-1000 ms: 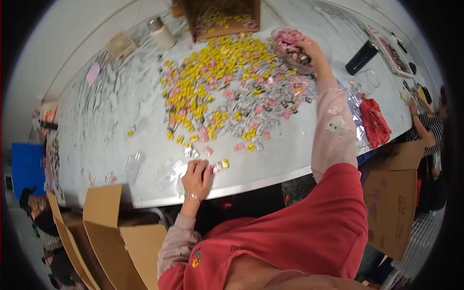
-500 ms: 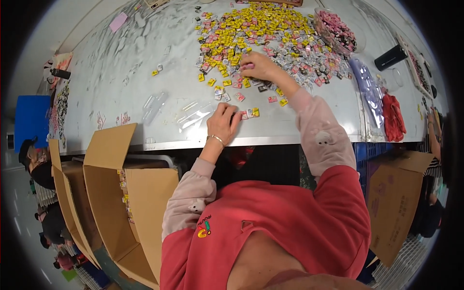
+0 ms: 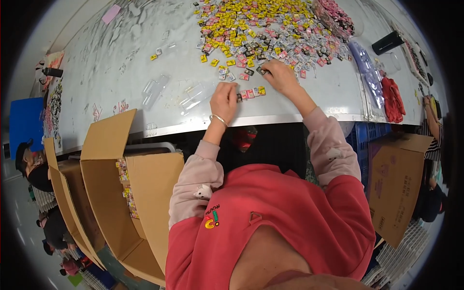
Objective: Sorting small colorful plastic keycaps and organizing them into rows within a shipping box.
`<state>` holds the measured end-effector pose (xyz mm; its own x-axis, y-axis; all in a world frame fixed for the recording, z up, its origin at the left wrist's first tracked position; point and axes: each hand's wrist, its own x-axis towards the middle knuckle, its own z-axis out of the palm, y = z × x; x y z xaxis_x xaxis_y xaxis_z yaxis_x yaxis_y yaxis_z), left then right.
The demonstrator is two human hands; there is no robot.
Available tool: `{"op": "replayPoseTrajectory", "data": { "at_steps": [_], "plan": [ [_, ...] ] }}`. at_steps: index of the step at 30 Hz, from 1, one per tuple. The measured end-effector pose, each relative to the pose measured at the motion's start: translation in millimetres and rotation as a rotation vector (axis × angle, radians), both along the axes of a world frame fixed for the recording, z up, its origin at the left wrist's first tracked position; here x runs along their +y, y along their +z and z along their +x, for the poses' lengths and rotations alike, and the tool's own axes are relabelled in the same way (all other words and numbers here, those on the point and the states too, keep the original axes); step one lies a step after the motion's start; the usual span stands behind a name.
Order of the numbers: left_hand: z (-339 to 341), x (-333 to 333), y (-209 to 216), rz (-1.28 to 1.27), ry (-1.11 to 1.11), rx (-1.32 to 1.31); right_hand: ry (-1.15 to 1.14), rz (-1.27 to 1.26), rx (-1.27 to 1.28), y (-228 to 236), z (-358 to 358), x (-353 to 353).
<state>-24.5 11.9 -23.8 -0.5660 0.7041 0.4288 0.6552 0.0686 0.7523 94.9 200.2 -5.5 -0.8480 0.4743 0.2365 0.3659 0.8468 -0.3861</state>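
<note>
A short row of small flat rectangular pieces (image 3: 250,93), mostly pink with a yellow one at its right end, lies near the table's front edge. Curled at the row's left end is my left hand (image 3: 224,102), its fingertips against a dark piece there. My right hand (image 3: 281,77) is closed in a pinch on a small black piece (image 3: 261,70), just beyond the row. Several loose pieces lie between my hands and a broad spread of yellow, pink, white and black pieces (image 3: 251,29).
Clear plastic trays (image 3: 197,95) lie left of my left hand. At the right are a tub of pieces (image 3: 333,19), a dark cylinder (image 3: 387,42), purplish plastic (image 3: 366,72) and a red cloth item (image 3: 393,100). Open cardboard boxes (image 3: 108,140) stand below the table edge.
My right hand has come from the pile toward me and right, now with a black piece. A dark piece now shows at the row's left end by my left hand.
</note>
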Motion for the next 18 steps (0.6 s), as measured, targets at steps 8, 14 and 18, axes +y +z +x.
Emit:
{"op": "replayPoseTrajectory", "data": {
  "at_steps": [8, 14, 18],
  "plan": [
    [-7, -11, 16, -0.139, -0.145, -0.192, 0.143, -0.119, 0.047, 2, 9, 6],
    [-3, -3, 22, -0.395, -0.213, 0.079, 0.173, -0.074, -0.005, 8, -14, -11],
    [-1, -1, 26, -0.399, -0.243, 0.074, 0.269, -0.042, -0.133, 12, 12, -1]
  ]
}}
